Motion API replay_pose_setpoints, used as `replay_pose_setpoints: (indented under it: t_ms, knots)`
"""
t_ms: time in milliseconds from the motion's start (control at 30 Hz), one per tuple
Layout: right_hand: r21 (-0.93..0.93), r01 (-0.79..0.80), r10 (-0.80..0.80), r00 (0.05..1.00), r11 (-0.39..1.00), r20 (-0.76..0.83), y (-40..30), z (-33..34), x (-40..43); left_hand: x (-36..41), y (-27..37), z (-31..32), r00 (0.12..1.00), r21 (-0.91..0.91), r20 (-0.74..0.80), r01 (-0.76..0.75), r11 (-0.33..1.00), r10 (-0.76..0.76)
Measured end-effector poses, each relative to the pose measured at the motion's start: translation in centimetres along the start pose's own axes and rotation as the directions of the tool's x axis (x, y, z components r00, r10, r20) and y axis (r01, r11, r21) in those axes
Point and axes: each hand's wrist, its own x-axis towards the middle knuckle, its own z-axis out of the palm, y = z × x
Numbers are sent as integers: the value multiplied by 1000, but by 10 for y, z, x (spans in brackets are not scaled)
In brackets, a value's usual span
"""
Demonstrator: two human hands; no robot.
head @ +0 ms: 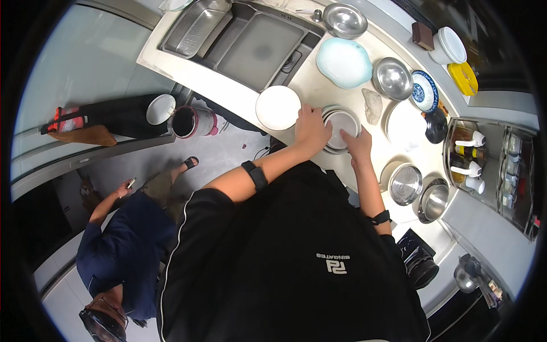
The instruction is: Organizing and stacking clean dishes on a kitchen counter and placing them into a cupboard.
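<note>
A stack of small white bowls [342, 118] sits near the front edge of the counter, between my hands. My left hand [313, 130] grips the stack's left rim, its thumb over the edge and its fingers partly hidden. On the right side my right hand [359, 144] holds the top bowl, with the thumb pressed inside it. Immediately left of my left hand lies a round white plate [277, 107], close to the counter's edge. Beyond the bowls are a grey cloth [372, 106] and a pale blue scalloped dish [344, 63].
A steel sink [316, 36] with a grey tray [260, 49] is at the upper left. Steel bowls [393, 79], a blue-patterned dish [421, 94], a large white plate [404, 126] and steel pots [406, 184] line the right. A person [124, 243] holding a phone is at the left.
</note>
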Motion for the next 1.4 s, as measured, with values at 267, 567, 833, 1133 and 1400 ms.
replay_pose_setpoints:
  t_ms: [267, 567, 833, 1133, 1400]
  knots:
    - [-11, -18, 18, 999, 1000, -34, -5, 5, -8, 2, 2, 1, 998, -106, 5, 70, 992, -70]
    - [-98, -26, 19, 997, 995, -71, -12, 6, -9, 7, 8, -2, 999, -97, 26, 42, 994, -40]
    - [34, -125, 127, 989, 992, -77, -10, 9, -6, 29, -1, 7, 981, -76, 173, 104, 992, -90]
    - [82, -129, 140, 980, 988, -140, -12, 13, -12, 19, 8, 12, 967, -100, 133, 231, 968, -217]
    - [75, -86, 96, 985, 993, -143, -35, -4, -20, 11, 32, -1, 969, -220, 123, 235, 947, -212]
